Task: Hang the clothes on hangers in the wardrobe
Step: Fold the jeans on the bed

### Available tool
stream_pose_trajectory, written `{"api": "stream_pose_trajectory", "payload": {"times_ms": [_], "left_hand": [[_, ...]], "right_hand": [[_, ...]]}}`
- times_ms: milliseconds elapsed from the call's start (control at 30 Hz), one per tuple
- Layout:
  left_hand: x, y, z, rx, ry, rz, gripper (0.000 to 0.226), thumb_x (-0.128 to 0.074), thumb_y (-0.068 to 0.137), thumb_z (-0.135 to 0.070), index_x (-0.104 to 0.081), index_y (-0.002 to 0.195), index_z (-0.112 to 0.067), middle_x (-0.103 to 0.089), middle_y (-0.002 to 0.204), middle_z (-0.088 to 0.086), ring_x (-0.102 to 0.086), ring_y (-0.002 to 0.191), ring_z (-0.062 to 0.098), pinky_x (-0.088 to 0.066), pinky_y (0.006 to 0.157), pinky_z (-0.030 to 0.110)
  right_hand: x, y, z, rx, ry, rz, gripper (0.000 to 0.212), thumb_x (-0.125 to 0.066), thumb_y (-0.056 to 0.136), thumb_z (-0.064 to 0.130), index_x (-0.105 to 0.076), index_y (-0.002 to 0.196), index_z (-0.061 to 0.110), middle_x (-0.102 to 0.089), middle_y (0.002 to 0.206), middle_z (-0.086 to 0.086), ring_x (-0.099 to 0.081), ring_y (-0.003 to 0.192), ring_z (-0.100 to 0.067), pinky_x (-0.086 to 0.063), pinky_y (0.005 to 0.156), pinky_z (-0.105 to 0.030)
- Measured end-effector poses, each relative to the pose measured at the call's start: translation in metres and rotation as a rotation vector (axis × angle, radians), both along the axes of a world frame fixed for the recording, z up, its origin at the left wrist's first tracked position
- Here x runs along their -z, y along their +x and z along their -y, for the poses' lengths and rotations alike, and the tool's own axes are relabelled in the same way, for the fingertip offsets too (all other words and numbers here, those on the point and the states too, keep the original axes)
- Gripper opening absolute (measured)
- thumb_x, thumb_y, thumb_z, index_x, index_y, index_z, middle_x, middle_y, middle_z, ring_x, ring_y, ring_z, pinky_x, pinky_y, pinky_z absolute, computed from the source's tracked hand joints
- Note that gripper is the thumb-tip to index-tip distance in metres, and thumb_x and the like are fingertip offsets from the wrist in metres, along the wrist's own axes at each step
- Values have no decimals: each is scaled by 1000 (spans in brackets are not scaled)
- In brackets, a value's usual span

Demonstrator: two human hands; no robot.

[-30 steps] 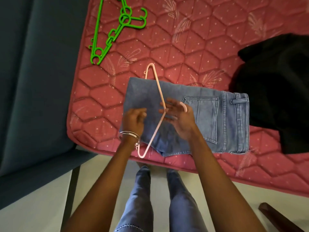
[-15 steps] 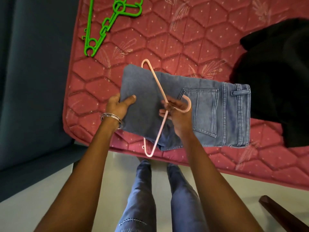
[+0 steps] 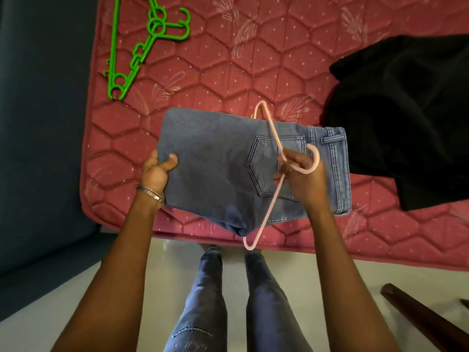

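Your left hand [image 3: 155,171] grips the left edge of the folded blue jeans [image 3: 215,171], thumb on top. Your right hand [image 3: 303,177] pinches the pink hanger [image 3: 272,199] just below its hook, holding it over the back pocket. The jeans lie at the red quilted mattress's [image 3: 253,72] near edge, between green hangers [image 3: 142,47] and a black garment [image 3: 406,118].

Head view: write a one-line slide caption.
Left hand grips folded jeans; right hand holds pink hanger.

Folded jeans [image 3: 218,174] on red quilted mattress [image 3: 253,72], near edge; left hand [image 3: 156,171] grips their left end, right hand [image 3: 302,176] holds pink hanger [image 3: 272,196]. Green hangers [image 3: 142,44] far left; black garment [image 3: 406,118] right.
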State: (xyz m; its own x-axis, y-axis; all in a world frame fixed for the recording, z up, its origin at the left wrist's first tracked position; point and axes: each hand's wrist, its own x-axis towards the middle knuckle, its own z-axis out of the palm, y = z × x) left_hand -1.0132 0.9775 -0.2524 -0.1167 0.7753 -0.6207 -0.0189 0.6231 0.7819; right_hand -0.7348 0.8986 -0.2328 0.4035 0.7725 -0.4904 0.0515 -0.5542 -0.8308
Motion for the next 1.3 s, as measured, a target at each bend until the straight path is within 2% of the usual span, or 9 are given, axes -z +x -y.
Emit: {"api": "stream_pose_trajectory", "payload": {"times_ms": [67, 133, 267, 467, 733, 867, 1000, 1100, 1300], "left_hand": [[-6, 12, -4, 23, 38, 111, 26, -48, 93, 3, -58, 102, -19, -72, 84, -13, -67, 73, 6, -56, 68, 25], [-8, 20, -4, 24, 48, 132, 28, -47, 93, 4, -57, 101, -20, -72, 82, -14, -67, 74, 5, -57, 69, 24], [5, -2, 0, -1, -17, -23, 25, -52, 92, 3, -57, 98, -21, -70, 80, -15, -64, 67, 0, -55, 68, 25], [21, -18, 10, -16, -117, -146, 36, -51, 91, 4, -50, 122, -15, -59, 86, -7, -58, 60, 0, -51, 51, 16], [37, -33, -1, 13, -134, -112, 27, -52, 91, 2, -56, 104, -21, -61, 91, -4, -58, 73, 13, -51, 66, 28], [47, -28, -2, 28, -175, -229, 37, -53, 89, 4, -54, 122, -14, -61, 88, -3, -56, 72, 13, -51, 65, 27], [70, -36, 9, 173, -238, -609, 35, -65, 74, -21, -63, 105, -4, -68, 103, 19, -65, 90, 32, -53, 82, 45], [65, -21, 11, 249, -253, -808, 30, -59, 85, -12, -61, 110, 4, -63, 111, 28, -60, 102, 43, -46, 85, 45], [69, -1, 10, 174, -316, -850, 27, -52, 90, -9, -56, 115, -1, -60, 117, 27, -57, 109, 42, -44, 91, 44]], "right_hand": [[-3, -17, -1, -115, 30, 141, 21, -59, 87, 11, -70, 104, 15, -63, 66, -6, -62, 52, -18, -57, 55, -48], [-3, -23, -5, -45, 46, 128, 16, -58, 88, 12, -70, 100, 14, -65, 59, -5, -64, 49, -19, -58, 52, -42], [-14, -28, -15, 90, 103, -8, 16, -59, 92, 3, -65, 89, 18, -64, 57, -7, -64, 47, -23, -57, 50, -40], [-9, -32, 0, -40, 92, 159, 18, -58, 93, 7, -68, 97, 22, -66, 61, -19, -67, 49, -21, -56, 50, -36], [-11, -15, -8, -24, 84, 143, 18, -60, 89, 9, -70, 102, 16, -67, 65, -16, -67, 52, -25, -57, 54, -36], [-12, -16, -9, -5, 95, 196, 19, -61, 90, 6, -68, 96, 23, -66, 63, -3, -66, 49, -16, -56, 52, -32], [-12, -36, -13, 92, 90, 106, 33, -62, 87, -3, -62, 80, 29, -63, 61, 7, -60, 47, -9, -55, 49, -29], [-31, -48, -18, 155, 150, 100, 35, -63, 86, -4, -62, 72, 29, -61, 56, 10, -58, 46, -11, -54, 45, -30], [-79, -46, -22, 219, 313, 205, 29, -66, 85, 0, -62, 74, 27, -64, 54, 11, -62, 47, -15, -55, 47, -32]]}}
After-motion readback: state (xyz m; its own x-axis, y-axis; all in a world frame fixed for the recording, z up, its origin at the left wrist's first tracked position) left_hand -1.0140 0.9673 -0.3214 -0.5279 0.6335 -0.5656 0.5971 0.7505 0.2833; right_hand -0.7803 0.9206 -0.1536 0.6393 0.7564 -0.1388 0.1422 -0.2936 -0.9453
